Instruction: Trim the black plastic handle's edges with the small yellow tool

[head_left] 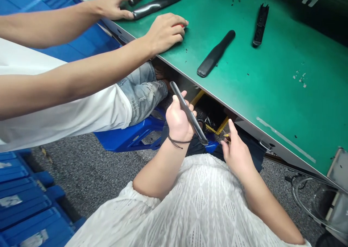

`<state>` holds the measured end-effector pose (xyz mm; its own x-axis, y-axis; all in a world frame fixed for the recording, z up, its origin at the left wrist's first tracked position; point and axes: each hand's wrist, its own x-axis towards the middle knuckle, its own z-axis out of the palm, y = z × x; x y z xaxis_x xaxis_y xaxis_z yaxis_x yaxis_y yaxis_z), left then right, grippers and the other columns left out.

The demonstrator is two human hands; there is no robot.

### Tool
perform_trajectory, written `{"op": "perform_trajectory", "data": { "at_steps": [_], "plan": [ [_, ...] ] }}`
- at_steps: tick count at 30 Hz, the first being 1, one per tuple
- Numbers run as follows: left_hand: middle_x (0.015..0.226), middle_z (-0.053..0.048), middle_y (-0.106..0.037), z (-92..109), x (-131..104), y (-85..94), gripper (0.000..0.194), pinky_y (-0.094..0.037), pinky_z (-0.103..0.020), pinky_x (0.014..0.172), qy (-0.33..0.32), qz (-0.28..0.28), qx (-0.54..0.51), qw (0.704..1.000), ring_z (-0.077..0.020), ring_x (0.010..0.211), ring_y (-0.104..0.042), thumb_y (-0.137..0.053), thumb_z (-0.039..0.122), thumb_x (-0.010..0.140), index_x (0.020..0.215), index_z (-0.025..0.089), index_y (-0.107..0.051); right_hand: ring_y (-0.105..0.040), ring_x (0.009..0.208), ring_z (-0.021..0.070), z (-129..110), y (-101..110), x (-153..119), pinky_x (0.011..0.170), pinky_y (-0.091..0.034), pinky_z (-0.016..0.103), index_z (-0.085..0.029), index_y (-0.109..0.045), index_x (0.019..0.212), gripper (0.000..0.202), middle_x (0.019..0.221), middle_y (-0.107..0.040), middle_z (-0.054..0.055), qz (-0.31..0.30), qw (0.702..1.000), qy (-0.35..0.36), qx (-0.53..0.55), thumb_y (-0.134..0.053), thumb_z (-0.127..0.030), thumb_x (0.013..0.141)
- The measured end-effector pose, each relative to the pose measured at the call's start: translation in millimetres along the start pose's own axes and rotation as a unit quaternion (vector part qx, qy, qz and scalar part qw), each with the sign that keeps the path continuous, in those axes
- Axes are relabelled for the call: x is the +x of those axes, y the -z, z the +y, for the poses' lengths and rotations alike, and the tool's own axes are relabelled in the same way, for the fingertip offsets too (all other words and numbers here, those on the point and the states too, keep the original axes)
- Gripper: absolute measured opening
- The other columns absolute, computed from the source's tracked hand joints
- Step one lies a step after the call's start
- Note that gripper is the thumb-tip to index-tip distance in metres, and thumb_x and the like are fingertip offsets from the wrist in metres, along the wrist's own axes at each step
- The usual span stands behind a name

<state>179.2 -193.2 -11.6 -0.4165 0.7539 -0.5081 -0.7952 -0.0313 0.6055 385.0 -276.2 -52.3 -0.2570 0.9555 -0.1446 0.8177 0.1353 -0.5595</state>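
My left hand (178,120) grips a long, slim dark-grey plastic part (189,112) and holds it tilted over my lap, below the bench edge. My right hand (236,151) is just to the right of the part's lower end, fingers pinched on a small yellowish item (226,139) that is mostly hidden. On the green bench top (272,80) lie a similar black part (216,53) and an open black housing (261,24) farther back.
A co-worker on my left reaches both arms over the bench; one hand (165,31) covers something red, the other hand (115,2) rests on glossy black parts (156,4). Blue crates (24,203) stand on the floor at left. Cables (307,196) hang at right.
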Motion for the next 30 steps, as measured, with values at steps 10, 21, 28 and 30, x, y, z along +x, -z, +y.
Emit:
{"op": "perform_trajectory", "data": {
  "at_steps": [10, 21, 28, 30],
  "plan": [
    [0.094, -0.003, -0.066, -28, 6, 29.3, 0.029, -0.053, -0.024, 0.067, -0.065, -0.062, 0.154, 0.984, -0.0114, 0.072, -0.063, -0.07, 0.041, 0.095, 0.11, 0.018, -0.062, -0.049, 0.059, 0.0088, -56, 12, -1, 0.052, -0.039, 0.024, -0.022, -0.066, 0.094, 0.008, 0.075, -0.056, -0.004, 0.096, 0.916, 0.093, 0.377, -0.073, -0.025, 0.094],
    [0.059, -0.001, -0.052, -7, -14, 40.6, 0.041, -0.039, -0.032, 0.062, -0.404, -0.467, 0.386, 0.686, -0.0142, 0.055, -0.047, -0.037, 0.031, 0.106, 0.068, 0.02, -0.05, -0.054, 0.075, 0.0139, -51, 29, -4, 0.067, -0.046, 0.029, -0.023, -0.059, 0.12, 0.015, 0.091, -0.058, 0.001, 0.048, 0.929, 0.156, 0.333, -0.054, -0.025, 0.106],
    [0.059, 0.0, -0.05, -7, -7, 35.8, 0.04, -0.035, -0.032, 0.062, -0.387, -0.5, 0.365, 0.683, -0.0137, 0.055, -0.043, -0.04, 0.031, 0.104, 0.067, 0.02, -0.049, -0.047, 0.077, 0.0181, -36, 59, 6, 0.067, -0.038, 0.033, -0.017, -0.061, 0.108, 0.023, 0.088, -0.057, 0.006, 0.008, 0.949, 0.315, 0.012, -0.039, -0.01, 0.104],
    [0.06, -0.001, -0.05, -6, -9, 33.7, 0.039, -0.035, -0.032, 0.062, -0.392, -0.505, 0.368, 0.676, -0.014, 0.055, -0.043, -0.041, 0.031, 0.104, 0.068, 0.02, -0.05, -0.048, 0.075, 0.0184, -42, 66, 7, 0.066, -0.038, 0.034, -0.014, -0.061, 0.108, 0.02, 0.086, -0.056, 0.005, 0.003, 0.951, 0.309, 0.017, -0.047, -0.029, 0.108]
  ]
}}
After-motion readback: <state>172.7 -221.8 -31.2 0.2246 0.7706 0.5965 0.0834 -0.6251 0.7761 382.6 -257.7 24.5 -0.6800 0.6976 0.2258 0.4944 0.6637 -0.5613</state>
